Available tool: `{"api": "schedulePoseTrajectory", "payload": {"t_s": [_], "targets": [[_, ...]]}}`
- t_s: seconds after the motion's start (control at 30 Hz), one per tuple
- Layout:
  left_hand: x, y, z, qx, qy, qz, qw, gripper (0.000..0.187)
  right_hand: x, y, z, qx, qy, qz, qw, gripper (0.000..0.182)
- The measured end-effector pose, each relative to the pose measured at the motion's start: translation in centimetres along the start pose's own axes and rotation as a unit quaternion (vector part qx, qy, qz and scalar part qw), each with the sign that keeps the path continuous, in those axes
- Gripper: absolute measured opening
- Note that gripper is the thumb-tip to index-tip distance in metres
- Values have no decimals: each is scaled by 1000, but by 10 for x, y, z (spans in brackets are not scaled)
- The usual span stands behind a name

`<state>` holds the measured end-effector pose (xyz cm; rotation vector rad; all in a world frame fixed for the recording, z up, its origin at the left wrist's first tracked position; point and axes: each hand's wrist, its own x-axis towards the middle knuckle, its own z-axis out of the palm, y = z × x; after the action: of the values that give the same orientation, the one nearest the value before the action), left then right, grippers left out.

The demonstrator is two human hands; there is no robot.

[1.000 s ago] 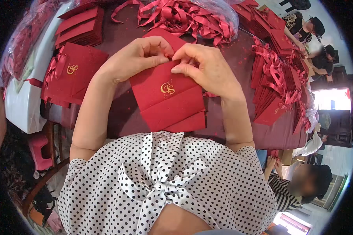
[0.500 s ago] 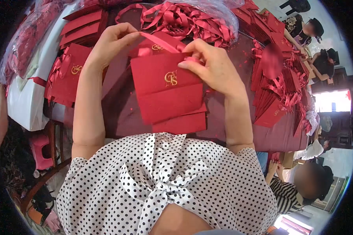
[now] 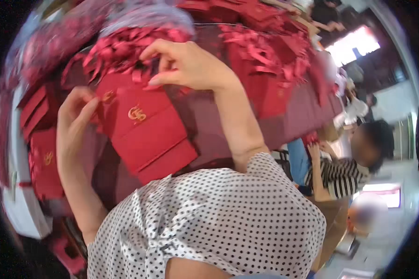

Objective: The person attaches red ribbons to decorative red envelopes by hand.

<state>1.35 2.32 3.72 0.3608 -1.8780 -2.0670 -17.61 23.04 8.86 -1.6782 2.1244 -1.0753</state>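
A stack of red folded cards with gold monograms lies on the dark red table in front of me. My right hand hovers over the top edge of the stack, thumb and fingers pinched at a red ribbon from the heap behind. My left hand is at the left edge of the stack, fingers curled close to the top card's corner; whether it grips anything is blurred.
A big heap of red ribbons lies behind the stack. More red cards are piled at the left, others with ribbons at the right. A person in a striped shirt sits at the right.
The view has swung and tilted to the left. My left hand dropped from above the cards to their left edge. My right hand rose toward the ribbon heap.
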Motion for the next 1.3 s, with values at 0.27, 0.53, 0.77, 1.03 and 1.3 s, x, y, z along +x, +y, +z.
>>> {"api": "schedulePoseTrajectory", "payload": {"t_s": [0.27, 0.53, 0.77, 1.03, 1.3], "targets": [[10, -45, 14, 173, -93, 28, 980, 46, 9, 23, 27, -37, -52, -113, 992, 28], [13, -49, 23, 251, -65, 61, 964, 48, 7, 7, 25, 8, -55, -101, 993, 30], [15, -57, -30, -60, -51, 29, 996, 42, -18, 17, -32, 34, -52, -93, 994, 39], [25, -44, -20, -42, -18, -15, 999, 16, -31, 3, -42, 381, 15, -105, 918, 11], [6, -30, 1, -114, -50, -7, 992, 21, -14, -2, -27, 397, 140, -156, 893, 15]]}}
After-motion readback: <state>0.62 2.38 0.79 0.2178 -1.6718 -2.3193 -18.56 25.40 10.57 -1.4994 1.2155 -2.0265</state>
